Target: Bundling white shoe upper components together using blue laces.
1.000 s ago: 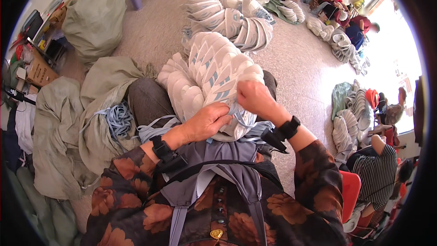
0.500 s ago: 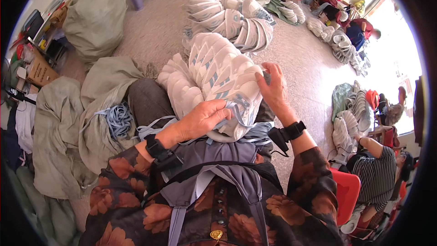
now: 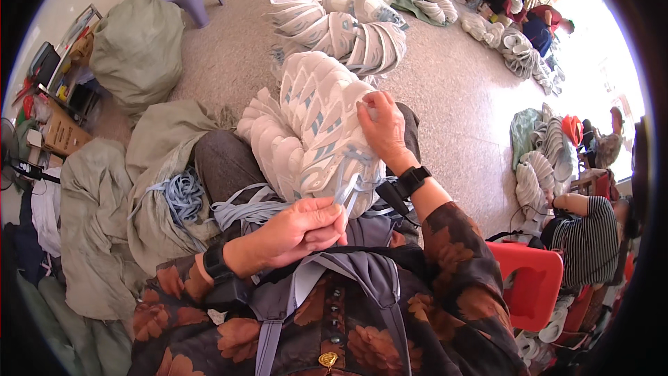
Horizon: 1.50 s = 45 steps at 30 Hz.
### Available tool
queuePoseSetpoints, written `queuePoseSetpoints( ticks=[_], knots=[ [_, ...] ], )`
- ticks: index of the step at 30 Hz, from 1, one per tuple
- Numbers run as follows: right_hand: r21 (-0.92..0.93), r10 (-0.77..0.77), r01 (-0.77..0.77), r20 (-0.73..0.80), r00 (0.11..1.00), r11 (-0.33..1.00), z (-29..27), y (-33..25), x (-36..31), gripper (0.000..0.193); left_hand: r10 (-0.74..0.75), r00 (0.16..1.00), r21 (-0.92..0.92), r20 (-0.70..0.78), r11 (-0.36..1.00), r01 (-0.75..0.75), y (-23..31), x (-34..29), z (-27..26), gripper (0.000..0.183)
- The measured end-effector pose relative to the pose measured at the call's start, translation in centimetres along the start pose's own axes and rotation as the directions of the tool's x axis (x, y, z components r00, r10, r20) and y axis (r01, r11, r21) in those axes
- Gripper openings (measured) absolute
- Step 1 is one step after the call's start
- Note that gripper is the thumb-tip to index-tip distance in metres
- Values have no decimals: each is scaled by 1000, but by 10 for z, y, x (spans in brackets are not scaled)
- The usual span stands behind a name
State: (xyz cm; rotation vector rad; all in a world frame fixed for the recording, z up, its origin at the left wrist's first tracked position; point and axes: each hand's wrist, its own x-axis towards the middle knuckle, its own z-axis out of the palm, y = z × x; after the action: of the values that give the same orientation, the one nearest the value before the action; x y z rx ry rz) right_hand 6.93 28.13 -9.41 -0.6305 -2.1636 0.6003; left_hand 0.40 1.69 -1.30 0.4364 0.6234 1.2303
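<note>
While the left grip pinches a blue lace, the right grip, hold unclear, meets shoe uppers beside it; apparently lace-drawing, next needing even tension.

The left hand is drawn into a pinch; the right hand sits farther forward, loosely curled.

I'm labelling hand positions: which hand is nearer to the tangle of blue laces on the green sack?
Left. The left hand is over the lap, right of the tangle; the right hand is farther right, at the white shoe pieces.
</note>
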Motion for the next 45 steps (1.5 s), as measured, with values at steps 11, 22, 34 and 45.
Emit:
queuePoseSetpoints(
  ticks=[11,22,34,45],
  knots=[
    [11,-13,12,78,997,1000,-24,0,-6,18,37,999,630,12,776,-36,7,-7,10,31],
    [56,-171,161,282,944,985,-62,-45,-57,12,28,993,709,115,698,-101,14,9,6,30],
    [-171,-77,137,316,946,976,-56,-51,-63,11,460,796,919,393,-213,-330,-3,40,-42,16],
    [-49,-115,149,421,900,988,-66,-46,-55,13,458,835,950,304,-78,-303,-7,52,-67,16]
  ],
)
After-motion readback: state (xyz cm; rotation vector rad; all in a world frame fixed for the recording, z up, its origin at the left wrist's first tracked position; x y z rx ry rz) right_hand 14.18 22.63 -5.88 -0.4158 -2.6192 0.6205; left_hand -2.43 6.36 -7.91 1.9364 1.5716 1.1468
